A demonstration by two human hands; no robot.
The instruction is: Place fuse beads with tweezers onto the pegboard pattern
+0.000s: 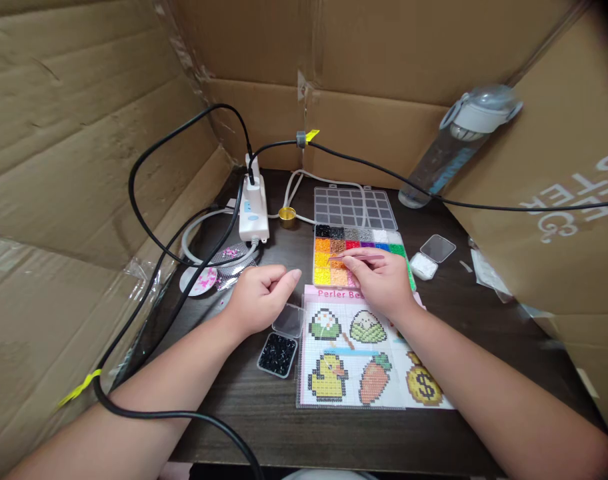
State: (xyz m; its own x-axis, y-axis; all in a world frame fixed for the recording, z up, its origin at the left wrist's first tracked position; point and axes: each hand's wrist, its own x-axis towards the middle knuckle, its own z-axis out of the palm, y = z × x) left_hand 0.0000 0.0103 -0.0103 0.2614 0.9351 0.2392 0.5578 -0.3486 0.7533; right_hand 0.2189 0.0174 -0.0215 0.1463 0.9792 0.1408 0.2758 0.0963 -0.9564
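My right hand (pixel 384 277) pinches pink tweezers (pixel 361 257), whose tips point left over the yellow and orange compartments of the bead box (pixel 323 276). The box holds beads of many colours, and its clear lid (pixel 354 208) lies open behind it. Curled with the thumb up, my left hand (pixel 264 297) rests beside the box; whether its fingers hold anything is hidden. A pattern sheet (pixel 351 373) under a clear pegboard shows a duck, a carrot and other figures. Left of it sits a small open case of black beads (pixel 277 355).
A white power strip (pixel 254 213) with black cables stands at the back left, near a round dish of pink beads (pixel 199 281) and a gold cup (pixel 287 215). A bottle (pixel 449 153) and a case of white beads (pixel 424 266) are right. Cardboard walls surround the table.
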